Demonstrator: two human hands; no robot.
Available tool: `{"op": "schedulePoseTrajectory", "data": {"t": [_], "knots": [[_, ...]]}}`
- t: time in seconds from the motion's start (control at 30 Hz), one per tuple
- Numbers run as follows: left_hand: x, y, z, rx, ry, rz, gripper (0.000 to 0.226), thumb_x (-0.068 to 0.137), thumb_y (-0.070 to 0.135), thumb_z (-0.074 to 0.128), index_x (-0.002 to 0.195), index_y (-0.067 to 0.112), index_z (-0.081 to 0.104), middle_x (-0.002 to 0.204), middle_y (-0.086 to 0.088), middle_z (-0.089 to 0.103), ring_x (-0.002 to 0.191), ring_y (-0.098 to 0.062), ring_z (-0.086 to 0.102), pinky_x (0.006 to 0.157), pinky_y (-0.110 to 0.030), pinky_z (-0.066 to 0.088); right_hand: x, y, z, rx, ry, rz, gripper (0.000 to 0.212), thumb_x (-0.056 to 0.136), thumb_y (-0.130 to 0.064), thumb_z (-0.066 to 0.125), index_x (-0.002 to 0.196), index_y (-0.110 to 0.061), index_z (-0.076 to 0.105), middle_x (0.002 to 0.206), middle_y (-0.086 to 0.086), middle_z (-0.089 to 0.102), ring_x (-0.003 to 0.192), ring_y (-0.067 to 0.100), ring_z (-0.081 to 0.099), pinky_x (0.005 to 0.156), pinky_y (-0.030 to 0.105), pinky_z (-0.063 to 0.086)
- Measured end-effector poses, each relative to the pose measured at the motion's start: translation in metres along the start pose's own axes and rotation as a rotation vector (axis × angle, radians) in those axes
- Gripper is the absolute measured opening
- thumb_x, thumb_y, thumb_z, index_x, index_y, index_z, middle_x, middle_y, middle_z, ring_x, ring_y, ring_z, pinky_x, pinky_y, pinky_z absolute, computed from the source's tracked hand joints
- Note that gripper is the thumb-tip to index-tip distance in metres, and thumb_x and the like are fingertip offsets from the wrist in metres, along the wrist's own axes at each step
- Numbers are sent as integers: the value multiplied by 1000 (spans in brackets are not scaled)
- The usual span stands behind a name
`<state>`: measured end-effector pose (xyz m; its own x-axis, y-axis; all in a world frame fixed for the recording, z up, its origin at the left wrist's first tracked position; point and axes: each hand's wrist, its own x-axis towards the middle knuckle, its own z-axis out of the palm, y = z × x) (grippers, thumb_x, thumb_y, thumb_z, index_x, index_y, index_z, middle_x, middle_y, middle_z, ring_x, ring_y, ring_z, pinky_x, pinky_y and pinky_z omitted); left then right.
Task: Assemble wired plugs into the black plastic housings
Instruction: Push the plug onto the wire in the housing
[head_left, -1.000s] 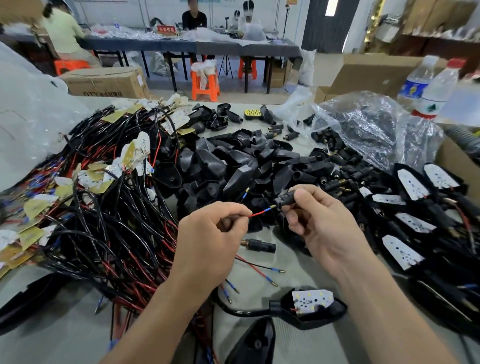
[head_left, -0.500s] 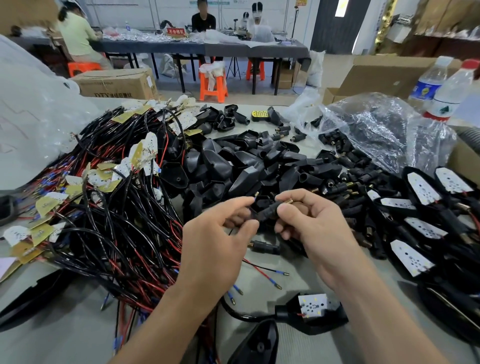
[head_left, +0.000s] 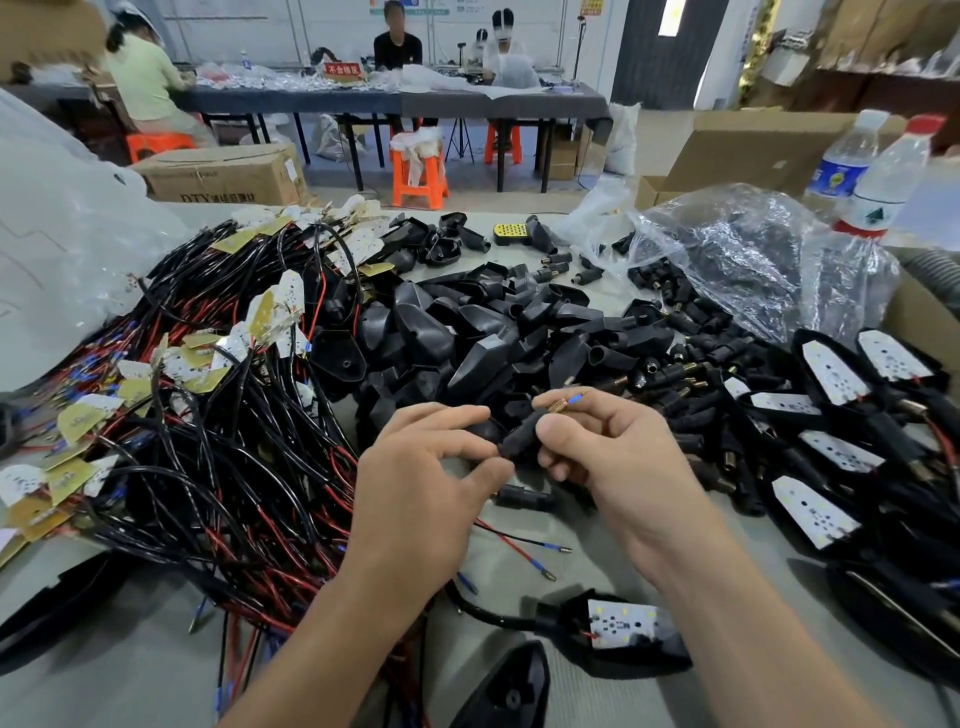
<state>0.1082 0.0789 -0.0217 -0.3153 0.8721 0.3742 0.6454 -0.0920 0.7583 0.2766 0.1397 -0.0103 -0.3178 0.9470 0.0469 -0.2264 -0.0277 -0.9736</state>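
Both hands meet over the table's middle on one small black plug sleeve (head_left: 521, 435). My right hand (head_left: 608, 462) pinches its upper end, where a brass thread and a blue wire tip (head_left: 566, 402) stick out. My left hand (head_left: 426, 483) pinches the cable at the sleeve's lower end. A heap of empty black housings (head_left: 467, 338) lies just behind the hands. A second black plug (head_left: 522, 498) lies on the table under them. A housing with a white LED board and cable (head_left: 618, 631) rests near the front edge.
A tangle of black and red wires with LED boards (head_left: 208, 415) fills the left. Housings fitted with boards (head_left: 831, 415) lie at the right. A clear bag of plugs (head_left: 737, 270) and two water bottles (head_left: 878, 171) stand at the back right. Loose red wires (head_left: 519, 545) lie below the hands.
The red and blue wires that stretched between my hands have passed into the sleeve; their tips now poke out of its brass end. My hands have closed together.
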Motion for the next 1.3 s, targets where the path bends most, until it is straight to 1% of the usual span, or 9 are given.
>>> {"op": "schedulePoseTrajectory", "data": {"t": [0.2, 0.43, 0.63, 0.73, 0.8, 0.9, 1.03, 1.2, 1.3], "knots": [[2, 2, -6, -43, -9, -25, 19, 74, 27, 87, 76, 45, 81, 120, 36, 65, 130, 15, 44, 105, -2, 24, 1, -6, -4, 145, 88, 35, 14, 90, 2, 67, 91, -8, 77, 66, 7, 64, 56, 11, 57, 53, 17, 48], [1, 3, -4, -81, 5, 9, 28, 71, 19, 92, 68, 44, 80, 100, 40, 69, 115, 14, 56, 98, -1, 33, 0, -3, 0, 90, 11, 100, 15, 92, 4, 64, 99, -3, 76, 77, 13, 67, 61, 16, 60, 54, 21, 50], [2, -1, -3, -63, -14, 13, 24, 67, 22, 95, 65, 41, 80, 90, 33, 73, 105, 11, 62, 91, -2, 39, -1, -7, 2, 141, 6, 123, 30, 101, -12, 56, 84, -11, 80, 77, 14, 68, 59, 18, 64, 54, 24, 52], [2, 4, -5, -280, -66, -68, 10, 66, 42, 89, 71, 43, 82, 91, 25, 77, 97, 7, 70, 84, -8, 49, 0, -9, 0, 155, 36, 110, 33, 102, -9, 54, 82, -8, 81, 74, 14, 67, 58, 18, 63, 53, 25, 52], [4, 6, -6, -519, -97, -197, 21, 69, 51, 82, 79, 33, 84, 88, 8, 81, 88, -7, 76, 73, -20, 58, -1, -11, -2, 144, 34, 102, 35, 102, -6, 53, 81, -7, 80, 73, 14, 67, 57, 19, 61, 53, 24, 50], [7, 7, -7, -669, -168, -363, 8, 85, 30, 81, 89, 25, 84, 90, -6, 81, 76, -18, 77, 59, -24, 56, -3, -11, 0, 70, -53, 80, 32, 101, -4, 53, 83, -3, 79, 68, 15, 66, 55, 20, 59, 51, 23, 49], [8, 4, -7, -765, -354, -441, 39, 73, 22, 87, 110, 14, 80, 97, -16, 80, 86, -23, 77, 65, -26, 57, -6, -8, 7, -42, -125, 29, 25, 98, 0, 55, 86, 6, 76, 66, 17, 64, 54, 20, 57, 49, 23, 47], [14, 3, -10, -916, -145, -511, 25, 64, 1, 77, 85, 12, 84, 78, -7, 76, 63, -14, 70, 59, -21, 57, -4, -6, 8, -99, -20, 19, 27, 99, 0, 56, 83, 0, 78, 63, 20, 64, 55, 23, 57, 50, 24, 48], [18, 0, -18, -975, -122, -509, 22, 65, 7, 75, 84, 12, 85, 77, -6, 73, 65, -14, 68, 62, -23, 58, -1, -4, 7, -61, 132, 50, 28, 100, -1, 55, 81, 1, 75, 61, 18, 64, 52, 20, 58, 47, 22, 50]]}}
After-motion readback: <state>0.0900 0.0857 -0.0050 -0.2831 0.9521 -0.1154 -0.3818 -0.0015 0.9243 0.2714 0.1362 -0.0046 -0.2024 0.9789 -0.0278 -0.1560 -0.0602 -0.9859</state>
